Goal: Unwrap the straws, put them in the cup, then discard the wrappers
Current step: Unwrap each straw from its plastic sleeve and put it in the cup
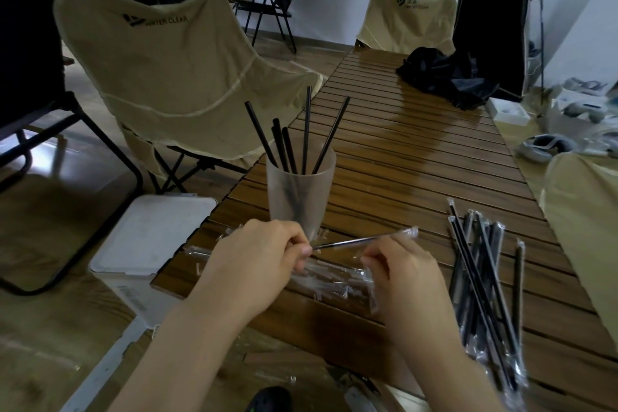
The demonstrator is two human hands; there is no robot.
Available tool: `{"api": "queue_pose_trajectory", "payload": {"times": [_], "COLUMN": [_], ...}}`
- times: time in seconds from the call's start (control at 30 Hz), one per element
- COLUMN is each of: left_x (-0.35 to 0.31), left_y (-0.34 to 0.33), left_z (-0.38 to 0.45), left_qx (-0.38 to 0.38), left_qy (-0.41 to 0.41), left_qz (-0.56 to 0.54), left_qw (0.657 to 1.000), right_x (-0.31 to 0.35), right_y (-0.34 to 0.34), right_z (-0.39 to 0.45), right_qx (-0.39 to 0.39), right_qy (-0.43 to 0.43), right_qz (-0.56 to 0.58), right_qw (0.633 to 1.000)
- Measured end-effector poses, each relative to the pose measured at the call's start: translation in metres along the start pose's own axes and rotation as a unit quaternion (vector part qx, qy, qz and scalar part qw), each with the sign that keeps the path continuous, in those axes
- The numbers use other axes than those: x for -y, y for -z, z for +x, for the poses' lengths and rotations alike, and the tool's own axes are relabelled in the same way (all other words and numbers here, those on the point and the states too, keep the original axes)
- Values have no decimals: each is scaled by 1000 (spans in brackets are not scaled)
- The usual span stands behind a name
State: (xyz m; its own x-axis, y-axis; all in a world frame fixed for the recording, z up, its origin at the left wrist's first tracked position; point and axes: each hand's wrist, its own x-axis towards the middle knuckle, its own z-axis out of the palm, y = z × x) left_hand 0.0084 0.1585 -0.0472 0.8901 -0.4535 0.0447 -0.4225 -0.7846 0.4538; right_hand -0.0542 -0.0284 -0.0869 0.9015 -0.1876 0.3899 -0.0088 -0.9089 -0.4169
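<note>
Cup (300, 191) of bare straws (306, 130) behind our hands — wrapped pile (481, 281) at right.
Left hand (257, 264) pinches the straw (364, 239); right hand (406, 278) grips its wrapper.

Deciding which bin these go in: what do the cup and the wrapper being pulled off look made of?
Cup: likely frosted translucent plastic; the straws show dimly through its wall. Wrapper: thin clear plastic film, glossy and crinkled, the dark straw visible inside.
</note>
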Motion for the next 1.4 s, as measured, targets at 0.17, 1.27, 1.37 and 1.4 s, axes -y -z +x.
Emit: {"api": "queue_pose_trajectory", "payload": {"times": [0.17,1.27,1.37,1.4], "left_x": [6,2,0,-1], "left_y": [-1,2,4,5], "left_z": [-2,-3,-2,-2], "left_qx": [-6,-19,-13,-10], "left_qy": [23,29,6,-1], "left_qz": [31,17,4,4], "left_qw": [999,999,1000,1000], "right_x": [-5,12,13,11], "right_y": [-4,10,11,9], "right_z": [-4,-2,1,1], "right_qx": [73,34,30,29], "right_qy": [-85,-36,21,42], "right_qz": [29,-10,-43,-52], "right_qw": [993,999,998,997]}}
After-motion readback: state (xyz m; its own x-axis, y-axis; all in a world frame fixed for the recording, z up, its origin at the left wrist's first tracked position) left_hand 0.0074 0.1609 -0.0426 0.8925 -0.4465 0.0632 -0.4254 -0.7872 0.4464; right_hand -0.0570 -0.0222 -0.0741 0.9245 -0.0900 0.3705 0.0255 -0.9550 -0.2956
